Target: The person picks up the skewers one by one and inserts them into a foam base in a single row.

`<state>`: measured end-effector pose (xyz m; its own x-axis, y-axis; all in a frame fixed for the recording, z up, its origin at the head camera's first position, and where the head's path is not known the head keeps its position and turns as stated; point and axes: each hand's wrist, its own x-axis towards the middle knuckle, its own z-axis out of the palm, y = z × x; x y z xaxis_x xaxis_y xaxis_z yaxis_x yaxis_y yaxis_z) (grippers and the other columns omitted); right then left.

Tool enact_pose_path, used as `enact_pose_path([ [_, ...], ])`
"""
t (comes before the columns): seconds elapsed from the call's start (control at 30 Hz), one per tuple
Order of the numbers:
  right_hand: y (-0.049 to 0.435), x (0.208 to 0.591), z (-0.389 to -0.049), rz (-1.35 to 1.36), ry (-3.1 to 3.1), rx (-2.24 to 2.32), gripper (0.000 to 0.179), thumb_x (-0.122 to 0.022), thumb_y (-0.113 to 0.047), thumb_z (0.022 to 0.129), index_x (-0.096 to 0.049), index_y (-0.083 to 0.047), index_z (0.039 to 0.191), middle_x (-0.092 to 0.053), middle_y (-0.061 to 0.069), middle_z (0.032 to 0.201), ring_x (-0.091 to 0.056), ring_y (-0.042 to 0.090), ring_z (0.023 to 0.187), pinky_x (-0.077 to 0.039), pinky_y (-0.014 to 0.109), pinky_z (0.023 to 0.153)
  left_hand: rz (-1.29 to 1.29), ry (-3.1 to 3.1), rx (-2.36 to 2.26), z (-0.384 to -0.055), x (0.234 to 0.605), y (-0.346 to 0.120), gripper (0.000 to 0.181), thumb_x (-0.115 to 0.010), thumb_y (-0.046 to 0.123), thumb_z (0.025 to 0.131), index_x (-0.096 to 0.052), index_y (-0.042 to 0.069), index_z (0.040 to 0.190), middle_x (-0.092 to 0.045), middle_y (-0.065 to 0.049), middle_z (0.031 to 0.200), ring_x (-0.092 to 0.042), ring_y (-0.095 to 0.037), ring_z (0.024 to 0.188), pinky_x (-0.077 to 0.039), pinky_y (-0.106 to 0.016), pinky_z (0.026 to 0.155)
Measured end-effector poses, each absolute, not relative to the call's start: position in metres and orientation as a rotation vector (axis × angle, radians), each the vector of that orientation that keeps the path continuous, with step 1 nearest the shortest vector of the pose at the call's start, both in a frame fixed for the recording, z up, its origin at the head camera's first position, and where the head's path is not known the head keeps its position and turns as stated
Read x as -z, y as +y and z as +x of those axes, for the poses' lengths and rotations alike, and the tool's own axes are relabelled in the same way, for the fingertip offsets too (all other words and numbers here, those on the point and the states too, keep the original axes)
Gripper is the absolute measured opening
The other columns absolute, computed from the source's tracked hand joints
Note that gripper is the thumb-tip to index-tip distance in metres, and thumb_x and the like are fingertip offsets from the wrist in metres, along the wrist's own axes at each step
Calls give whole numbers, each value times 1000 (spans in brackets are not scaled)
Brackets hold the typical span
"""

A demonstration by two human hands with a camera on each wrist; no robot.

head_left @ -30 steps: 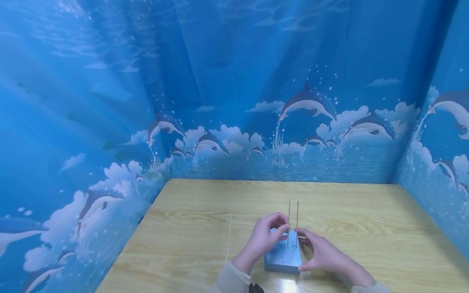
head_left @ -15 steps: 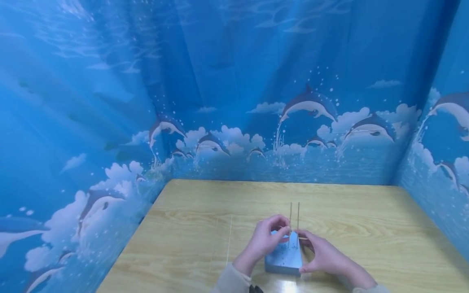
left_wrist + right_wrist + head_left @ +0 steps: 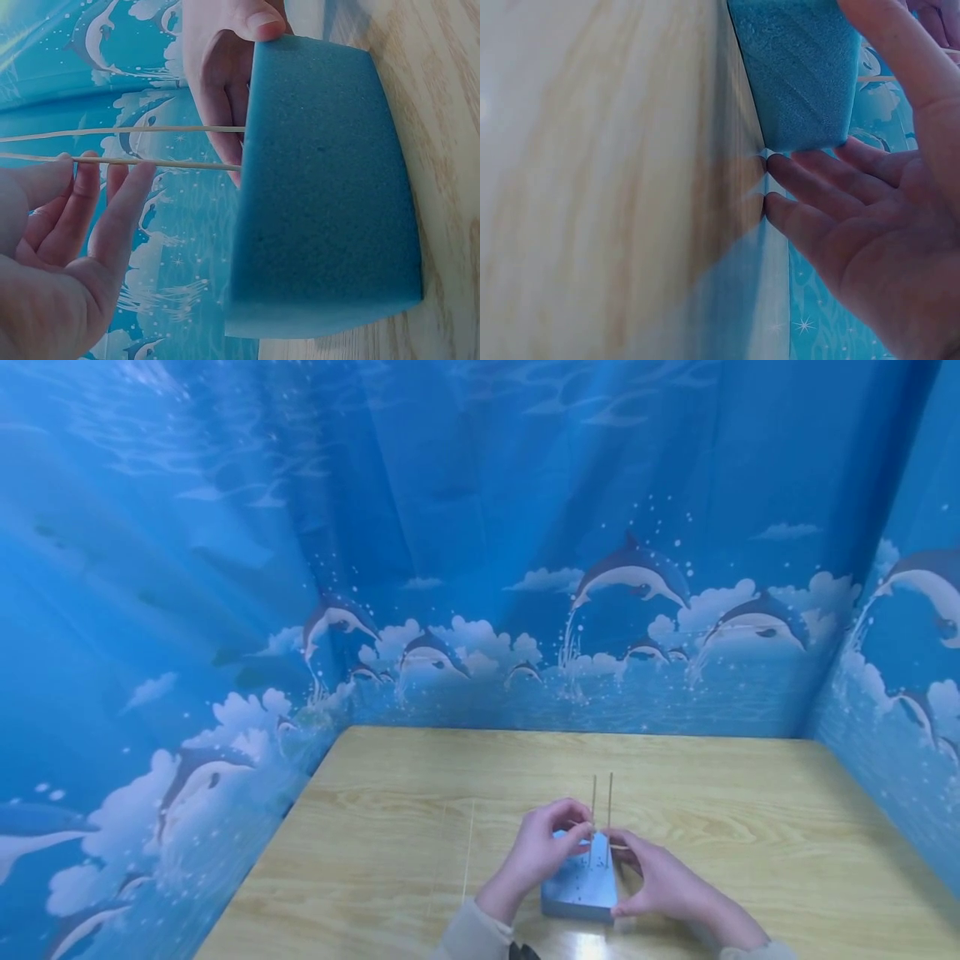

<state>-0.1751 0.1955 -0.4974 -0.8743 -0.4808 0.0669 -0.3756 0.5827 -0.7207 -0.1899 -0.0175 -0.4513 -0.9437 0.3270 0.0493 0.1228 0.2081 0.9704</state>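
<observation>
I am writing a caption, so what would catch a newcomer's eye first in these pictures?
Probably the bright blue, dolphin-printed sheet, filling most of the head view behind the wood-grain table. Next come two thin wooden-looking sticks upright in a blue foam block at the table's near side. The left hand pinches the left stick; the right hand holds the block.

Blue coloured the foam block [image 3: 322, 187], its top face dotted with small dark specks, while the two thin sticks [image 3: 165, 129] were tan. Yellow-brown wood grain streaked the counter [image 3: 420, 793]. The backdrop [image 3: 480, 485] was deep blue fading to lighter turquoise, patterned with grey-blue, white-bellied dolphins [image 3: 632, 564], white clouds [image 3: 480, 642] and pale bubbles. The sleeves [image 3: 474, 935] were cream.
</observation>
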Motion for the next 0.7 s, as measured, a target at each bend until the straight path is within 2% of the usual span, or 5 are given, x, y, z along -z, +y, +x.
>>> enact_pose_path([
  [0.3, 198, 499, -176, -742, 2656, 1190, 113, -89, -46, 60, -37, 9, 144, -47, 27, 145, -56, 40, 125, -46, 51, 107, 390, 2254, -1895, -190, 451, -16, 7, -70, 12, 90, -70, 12, 98, -70, 4, 91, -67, -7, 86, -63, -20, 70],
  [0.53, 196, 499, -175, -726, 2683, 1169, 114, -88, -49, 59, -37, 7, 144, -47, 27, 145, -56, 40, 125, -41, 60, 108, 385, 2192, -1958, -193, 448, -29, 13, -68, 9, 92, -69, 10, 105, -71, -2, 100, -68, -12, 91, -64, -25, 74],
  [0.7, 195, 498, -174, -678, 2683, 1157, 116, -89, -47, 57, -36, 6, 146, -46, 27, 146, -56, 40, 126, -40, 61, 108, 330, 2237, -1971, -198, 442, -50, 17, -67, 14, 93, -67, 10, 109, -69, -4, 105, -68, -13, 92, -64, -24, 76],
])
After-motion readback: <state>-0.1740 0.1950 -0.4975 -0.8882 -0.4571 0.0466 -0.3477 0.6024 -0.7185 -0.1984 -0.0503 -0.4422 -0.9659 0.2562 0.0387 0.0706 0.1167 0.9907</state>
